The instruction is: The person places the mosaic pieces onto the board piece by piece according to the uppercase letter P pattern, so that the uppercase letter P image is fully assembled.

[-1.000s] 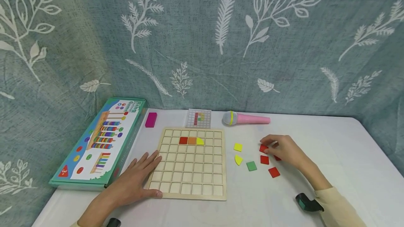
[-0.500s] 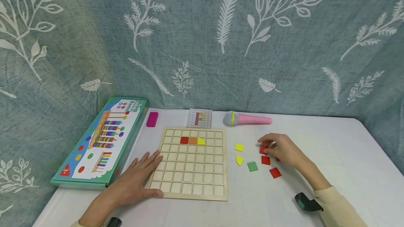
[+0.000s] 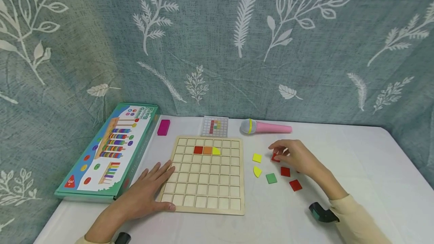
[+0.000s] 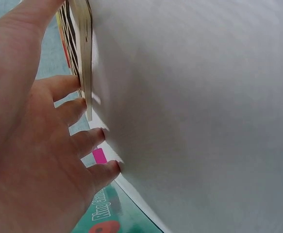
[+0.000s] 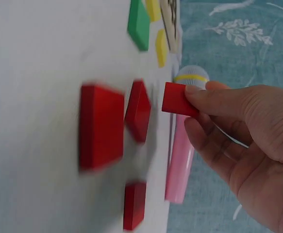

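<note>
My right hand (image 3: pixel 298 156) pinches a red square tile (image 5: pixel 176 99) between thumb and fingers, held up off the table in the right wrist view. Below it lie more red tiles (image 3: pixel 295 185), one of them hidden from the head view by the hand. My left hand (image 3: pixel 145 191) rests with spread fingers against the left edge of a wooden grid board (image 3: pixel 203 180), thumb at its near corner. Side by side in an upper row of the board are a red tile (image 3: pixel 198 150), an orange tile (image 3: pixel 207 150) and a yellow quarter-round tile (image 3: pixel 216 151).
Between board and right hand lie a yellow square (image 3: pixel 257 157), a yellow quarter-round piece (image 3: pixel 257 171) and a green square (image 3: pixel 271 178). Behind the board are a pattern card (image 3: pixel 214 126), a pink toy microphone (image 3: pixel 268 127) and a magenta block (image 3: pixel 163 127). A game box (image 3: pixel 108 153) stands left.
My right hand has lifted the red tile from among the others and moved a little left and away from me. The left hand stays at the board's edge.
</note>
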The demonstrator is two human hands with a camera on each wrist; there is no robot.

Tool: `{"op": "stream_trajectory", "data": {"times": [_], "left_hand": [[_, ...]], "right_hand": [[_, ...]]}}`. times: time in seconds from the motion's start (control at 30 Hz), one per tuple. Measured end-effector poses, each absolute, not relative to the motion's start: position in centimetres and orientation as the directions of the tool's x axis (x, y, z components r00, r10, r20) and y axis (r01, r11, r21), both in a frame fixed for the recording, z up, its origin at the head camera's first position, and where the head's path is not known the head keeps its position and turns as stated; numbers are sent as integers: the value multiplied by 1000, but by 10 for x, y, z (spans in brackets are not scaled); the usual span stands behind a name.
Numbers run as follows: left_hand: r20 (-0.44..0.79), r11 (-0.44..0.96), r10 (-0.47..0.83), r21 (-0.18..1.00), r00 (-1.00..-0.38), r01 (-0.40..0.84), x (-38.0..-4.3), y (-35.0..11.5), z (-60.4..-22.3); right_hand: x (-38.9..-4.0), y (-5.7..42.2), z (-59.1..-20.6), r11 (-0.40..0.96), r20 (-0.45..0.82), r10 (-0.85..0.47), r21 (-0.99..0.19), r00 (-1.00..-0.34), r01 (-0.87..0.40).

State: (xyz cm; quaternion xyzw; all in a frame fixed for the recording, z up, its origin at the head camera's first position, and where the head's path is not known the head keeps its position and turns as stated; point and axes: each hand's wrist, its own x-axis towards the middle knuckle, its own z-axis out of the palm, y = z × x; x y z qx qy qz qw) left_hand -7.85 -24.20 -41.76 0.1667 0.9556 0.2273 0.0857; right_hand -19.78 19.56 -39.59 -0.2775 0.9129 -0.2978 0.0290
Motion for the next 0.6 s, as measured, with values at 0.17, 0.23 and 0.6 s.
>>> {"op": "stream_trajectory", "data": {"times": [0.17,0.23,0.6], "left_hand": [[-100,846,356,458,-929,275,-79,-241,-416],[-100,844,355,461,-930,273,-79,-241,-415],[-104,847,347,461,-932,264,-78,-239,-414]], "right_hand": [[-202,179,-395,620,138,-556,-588,-820,-519],[-204,173,-394,598,149,-571,-599,-807,-533],[-212,139,-391,519,186,-622,-630,-761,-578]]}}
